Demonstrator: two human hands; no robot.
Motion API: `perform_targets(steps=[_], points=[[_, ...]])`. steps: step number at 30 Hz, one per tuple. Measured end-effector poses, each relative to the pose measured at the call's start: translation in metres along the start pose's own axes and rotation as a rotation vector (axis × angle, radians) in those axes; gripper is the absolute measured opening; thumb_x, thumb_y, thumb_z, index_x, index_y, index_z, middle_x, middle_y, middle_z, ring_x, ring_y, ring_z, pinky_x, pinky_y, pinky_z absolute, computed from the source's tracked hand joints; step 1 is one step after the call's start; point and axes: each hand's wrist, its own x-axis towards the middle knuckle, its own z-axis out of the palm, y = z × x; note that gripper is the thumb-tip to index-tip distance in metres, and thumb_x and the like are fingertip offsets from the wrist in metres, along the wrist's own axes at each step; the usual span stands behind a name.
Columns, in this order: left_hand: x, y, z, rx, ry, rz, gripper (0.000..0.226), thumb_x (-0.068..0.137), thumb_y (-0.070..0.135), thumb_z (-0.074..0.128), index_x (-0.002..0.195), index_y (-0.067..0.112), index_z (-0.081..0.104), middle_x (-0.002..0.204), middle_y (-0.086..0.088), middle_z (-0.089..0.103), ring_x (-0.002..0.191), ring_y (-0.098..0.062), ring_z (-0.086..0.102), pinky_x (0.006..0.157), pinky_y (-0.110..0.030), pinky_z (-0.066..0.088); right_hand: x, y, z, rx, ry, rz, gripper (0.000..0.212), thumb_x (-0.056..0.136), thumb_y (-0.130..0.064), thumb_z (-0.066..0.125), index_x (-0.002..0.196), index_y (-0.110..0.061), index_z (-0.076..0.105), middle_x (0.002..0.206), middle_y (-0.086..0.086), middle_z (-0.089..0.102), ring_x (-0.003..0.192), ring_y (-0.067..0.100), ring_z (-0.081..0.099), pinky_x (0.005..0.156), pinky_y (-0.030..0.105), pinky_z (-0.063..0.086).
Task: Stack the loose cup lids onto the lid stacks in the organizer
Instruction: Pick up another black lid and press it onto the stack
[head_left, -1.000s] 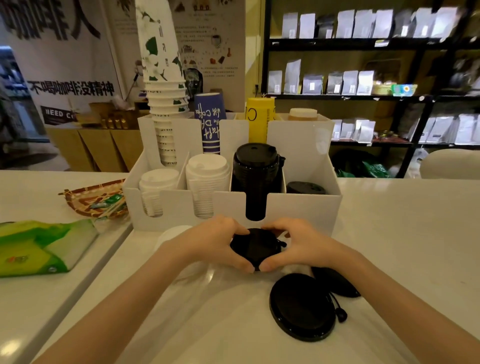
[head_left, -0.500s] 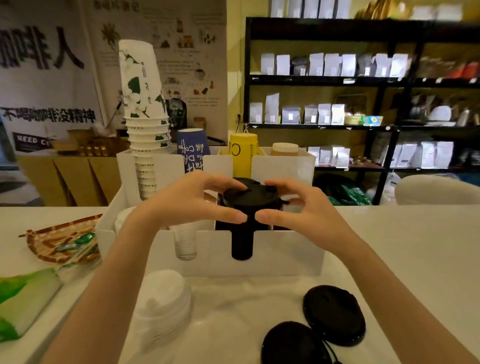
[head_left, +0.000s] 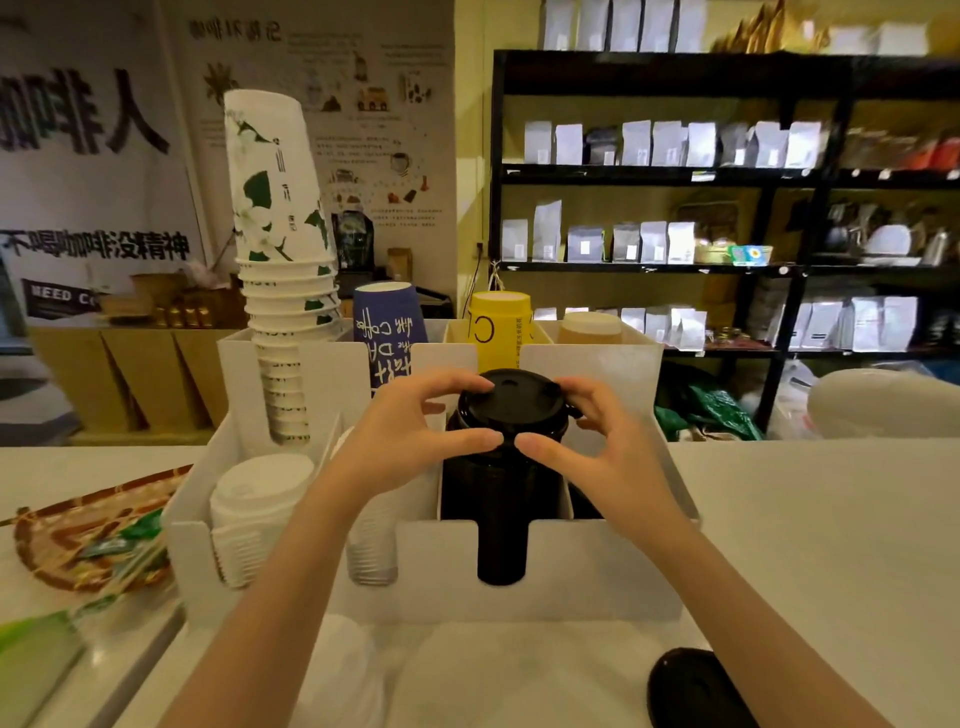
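A black cup lid (head_left: 511, 397) sits on top of the black lid stack (head_left: 501, 525) in the white organizer (head_left: 587, 571). My left hand (head_left: 410, 431) and my right hand (head_left: 592, 441) hold that lid by its rim from both sides, thumbs meeting at the front. To the left stand two white lid stacks (head_left: 260, 499), the second (head_left: 370, 551) partly hidden by my left arm. Another loose black lid (head_left: 693, 686) lies on the counter at the lower right. A loose white lid stack (head_left: 337, 670) lies blurred near the bottom edge, between my arms.
Tall stacked paper cups (head_left: 280, 270), a blue cup (head_left: 387, 338), a yellow cup (head_left: 500, 332) and a tan cup (head_left: 589, 327) fill the organizer's back row. A woven tray (head_left: 67, 545) with packets and a green pack (head_left: 31, 660) lie left. Dark shelves (head_left: 727, 260) stand behind.
Both hands lifted the black lid off the counter and brought it up onto the black stack in the organizer. The view tilted upward and moved closer.
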Motion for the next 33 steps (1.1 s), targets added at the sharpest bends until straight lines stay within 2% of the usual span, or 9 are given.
perform_targets(steps=[3,8,11,14,18,22,26,30,33], points=[[0.003,-0.005,0.0,0.052,-0.01,-0.001,0.04,0.068,0.029,0.072,0.106,0.031,0.06,0.102,0.028,0.054,0.103,0.009,0.05,0.087,-0.014,0.04,0.002,0.006,0.003,0.018,-0.067,0.043,0.065,0.061,-0.053,0.06,0.12,-0.032,0.042,0.128,-0.006,0.053,0.118,0.011,0.046,0.101,0.027,0.036],[0.003,-0.008,-0.005,0.123,-0.029,-0.032,0.041,0.066,0.033,0.072,0.106,0.03,0.06,0.099,0.022,0.056,0.097,0.008,0.05,0.083,-0.012,0.039,0.004,0.011,0.007,0.007,-0.133,0.046,0.054,0.077,-0.042,0.06,0.126,-0.031,0.039,0.131,-0.005,0.048,0.12,0.012,0.042,0.095,0.025,0.033],[0.001,-0.005,-0.005,0.148,-0.05,-0.061,0.042,0.067,0.036,0.071,0.107,0.029,0.06,0.1,0.017,0.057,0.095,0.005,0.052,0.083,-0.016,0.041,0.004,0.011,0.007,-0.006,-0.144,0.048,0.051,0.076,-0.048,0.057,0.123,-0.036,0.039,0.128,-0.008,0.045,0.12,0.01,0.039,0.095,0.026,0.031],[0.0,0.001,-0.003,0.217,-0.057,-0.093,0.046,0.068,0.038,0.07,0.11,0.027,0.058,0.105,0.012,0.056,0.099,-0.005,0.053,0.086,-0.025,0.043,0.003,0.011,0.005,-0.039,-0.162,0.066,0.063,0.074,-0.051,0.052,0.132,-0.031,0.036,0.135,-0.007,0.041,0.122,0.009,0.035,0.1,0.028,0.029],[-0.002,0.007,0.003,0.317,-0.083,-0.106,0.054,0.068,0.039,0.07,0.118,0.027,0.054,0.12,0.005,0.056,0.108,-0.01,0.049,0.092,-0.029,0.04,0.002,0.012,0.002,-0.06,-0.192,0.067,0.054,0.084,-0.035,0.055,0.133,-0.033,0.033,0.134,-0.008,0.038,0.12,0.007,0.032,0.103,0.029,0.027],[-0.003,0.011,0.006,0.349,-0.116,-0.14,0.056,0.072,0.038,0.067,0.124,0.029,0.05,0.134,0.003,0.051,0.121,-0.014,0.043,0.1,-0.035,0.038,0.001,0.013,0.002,-0.063,-0.201,0.074,0.048,0.086,-0.032,0.053,0.13,-0.036,0.035,0.128,-0.012,0.038,0.12,0.006,0.032,0.102,0.028,0.026],[-0.004,0.013,0.006,0.342,-0.166,-0.187,0.056,0.076,0.037,0.064,0.127,0.029,0.046,0.139,0.002,0.044,0.124,-0.016,0.04,0.099,-0.033,0.037,-0.001,0.014,0.004,-0.084,-0.174,0.002,0.039,0.088,-0.031,0.049,0.126,-0.032,0.041,0.121,-0.012,0.044,0.118,0.006,0.032,0.098,0.025,0.024],[-0.007,0.018,0.011,0.332,-0.156,-0.184,0.057,0.077,0.037,0.062,0.13,0.024,0.044,0.14,0.0,0.043,0.123,-0.016,0.039,0.09,-0.025,0.036,-0.001,0.017,0.011,-0.3,-0.136,-0.08,0.059,0.081,-0.045,0.034,0.134,-0.019,0.037,0.136,-0.005,0.041,0.128,0.008,0.021,0.103,0.022,0.017],[-0.009,0.022,0.018,0.332,-0.074,-0.175,0.056,0.079,0.042,0.058,0.128,0.02,0.046,0.137,-0.002,0.048,0.122,-0.017,0.043,0.088,-0.023,0.033,-0.001,0.015,0.012,-0.311,-0.153,-0.067,0.06,0.082,-0.046,0.032,0.136,-0.018,0.034,0.141,-0.004,0.038,0.129,0.007,0.017,0.103,0.022,0.014]])
